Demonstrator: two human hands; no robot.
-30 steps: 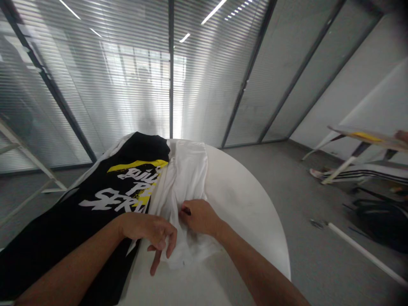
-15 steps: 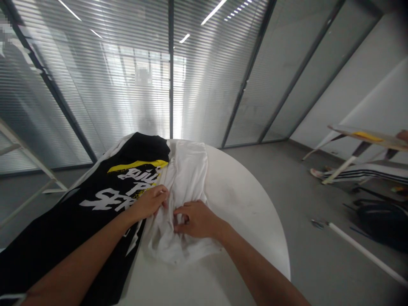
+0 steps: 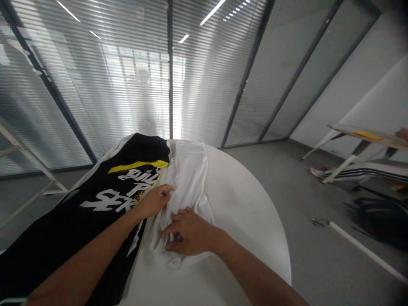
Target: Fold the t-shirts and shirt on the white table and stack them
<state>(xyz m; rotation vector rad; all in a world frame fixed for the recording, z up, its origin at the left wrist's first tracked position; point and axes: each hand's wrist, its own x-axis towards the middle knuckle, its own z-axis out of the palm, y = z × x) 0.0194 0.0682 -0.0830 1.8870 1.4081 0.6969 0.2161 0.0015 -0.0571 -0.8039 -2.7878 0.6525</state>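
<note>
Under the right hand [image 3: 191,231] — rumpled white garment [image 3: 188,178]

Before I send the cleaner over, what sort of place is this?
Probably an office or workroom: glass partitions with slatted blinds, strip ceiling lights, and a round white table.

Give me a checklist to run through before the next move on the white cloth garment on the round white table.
1. White cloth garment lying flat: not ok, it is rumpled around the hands.
2. Garment kept apart from the black T-shirt with yellow and white print: not ok, their edges touch.
3. Garment supported by the round white table: ok, it lies on the top.
4. Left hand placed on the garment: ok, its extended fingers rest near the edge.
5. Right hand gripping the cloth: cannot tell.
6. Small dark object by the right hand's fingers: cannot tell what it is.
</note>
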